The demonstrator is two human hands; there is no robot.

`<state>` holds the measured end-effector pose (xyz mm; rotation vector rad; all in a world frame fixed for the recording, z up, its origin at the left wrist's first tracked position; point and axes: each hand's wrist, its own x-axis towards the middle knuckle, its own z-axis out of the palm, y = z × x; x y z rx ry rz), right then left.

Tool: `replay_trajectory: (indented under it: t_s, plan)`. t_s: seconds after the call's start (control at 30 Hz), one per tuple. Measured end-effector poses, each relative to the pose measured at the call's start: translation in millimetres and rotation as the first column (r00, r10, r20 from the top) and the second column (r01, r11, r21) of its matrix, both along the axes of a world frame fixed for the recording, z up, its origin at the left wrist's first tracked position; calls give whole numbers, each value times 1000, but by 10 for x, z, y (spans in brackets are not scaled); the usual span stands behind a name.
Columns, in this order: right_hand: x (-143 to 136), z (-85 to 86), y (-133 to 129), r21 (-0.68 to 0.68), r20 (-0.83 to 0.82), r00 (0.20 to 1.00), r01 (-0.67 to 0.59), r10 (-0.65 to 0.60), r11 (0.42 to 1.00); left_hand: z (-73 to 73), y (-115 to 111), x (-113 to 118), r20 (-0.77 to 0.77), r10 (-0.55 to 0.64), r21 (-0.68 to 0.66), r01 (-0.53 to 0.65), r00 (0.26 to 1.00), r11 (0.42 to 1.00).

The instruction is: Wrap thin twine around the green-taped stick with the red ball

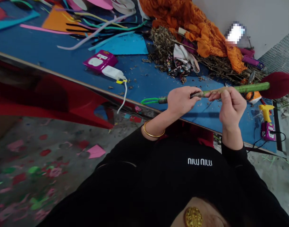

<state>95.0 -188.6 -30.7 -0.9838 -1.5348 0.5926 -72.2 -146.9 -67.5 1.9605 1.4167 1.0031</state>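
Note:
A long green stick point(250, 87) lies level across my two hands, over the front edge of the table. At its right end is a dark red, bud-shaped head point(279, 84). Its left part looks brown and wrapped, ending in a bright green loop point(150, 101). My left hand point(182, 99), below a gold bangle, is closed round the wrapped part. My right hand point(233, 104) pinches the stick further right, thumb against bent fingers. Whether a thin strip also sits between those fingers is hidden.
On the blue table point(139, 74) lie a purple-and-white device point(100, 61) with a white plug, dried plant stems point(164, 44), orange cloth point(206, 28) and coloured strips. A yellow glue gun point(266, 112) lies at right. Red chair point(64, 97) at left; scraps litter the floor.

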Motion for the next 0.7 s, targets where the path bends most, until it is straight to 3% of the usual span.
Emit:
replay_trajectory:
  t_s: [0.17,0.47,0.7]
  plan:
    - [2,40,208,-68,28,1000,-6,8,998,-62,-18,-27,-105,-37,16,39,994,999]
    - [29,-118,657,-141,45,998,-31,37,990,-92,-145,-8,-285,8,146,35,959,989]
    - [57,-285,842,-233,-15,996,-85,84,969,-112,-174,-62,-389,-51,299,178,920,938]
